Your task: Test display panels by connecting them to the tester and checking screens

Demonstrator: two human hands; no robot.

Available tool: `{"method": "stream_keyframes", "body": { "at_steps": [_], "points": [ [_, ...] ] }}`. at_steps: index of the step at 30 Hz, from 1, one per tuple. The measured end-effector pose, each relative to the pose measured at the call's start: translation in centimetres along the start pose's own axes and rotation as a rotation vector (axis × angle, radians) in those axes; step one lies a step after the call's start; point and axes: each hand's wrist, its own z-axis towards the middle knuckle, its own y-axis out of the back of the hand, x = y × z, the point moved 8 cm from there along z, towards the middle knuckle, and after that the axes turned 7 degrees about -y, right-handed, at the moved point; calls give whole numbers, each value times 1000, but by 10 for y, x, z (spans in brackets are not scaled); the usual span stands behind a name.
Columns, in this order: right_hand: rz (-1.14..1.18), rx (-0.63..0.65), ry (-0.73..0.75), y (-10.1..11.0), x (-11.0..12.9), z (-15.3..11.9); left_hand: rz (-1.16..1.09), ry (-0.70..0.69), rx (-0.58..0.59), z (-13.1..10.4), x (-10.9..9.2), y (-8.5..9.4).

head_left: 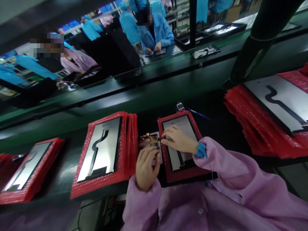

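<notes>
An LCD panel (pixel 179 126) with a silvery back lies on a red bubble-wrap pad (pixel 169 176) before me. My right hand (pixel 180 139) reaches across this panel, thumb and fingers closed at the dark end of a gold ribbon cable (pixel 152 138). That cable rises from a small circuit board (pixel 144 140) at the pad's left side. Over the near part of the board, my left hand (pixel 147 166) has its fingers curled together; whatever is between them is hidden. The panel's own black flex strip (pixel 180 158) shows partly below my right hand.
Stacked red bubble-wrap sleeves with LCD panels stand left (pixel 106 147), far left (pixel 31 166) and right (pixel 271 106). A blue pen (pixel 198 113) and a metal object (pixel 180 106) lie behind the pad. A dark post (pixel 255 45) rises behind. Co-workers sit across the green-edged bench.
</notes>
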Motion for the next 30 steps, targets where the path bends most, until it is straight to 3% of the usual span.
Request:
{"method": "stream_keyframes", "body": {
  "at_steps": [2, 4, 7, 10, 15, 19, 30],
  "points": [
    [57, 61, 42, -18, 6, 1, 58, -2, -20, 18, 17, 1],
    [48, 65, 42, -27, 6, 1, 47, -20, 69, 29, 33, -13],
    [30, 55, 52, -31, 5, 0, -74, -54, 212, 29, 47, -40],
    [0, 41, 52, -33, 4, -1, -166, -104, 252, 20, 46, -52],
    [-46, 26, 41, -37, 6, -3, -180, -82, 273, 15, 43, -55],
    [-61, 30, 33, -37, 5, -2, -142, -19, 217, 16, 52, -51],
    [-73, 53, 41, -37, 3, -1, -123, -63, 176, 17, 50, -49]
  ]
}}
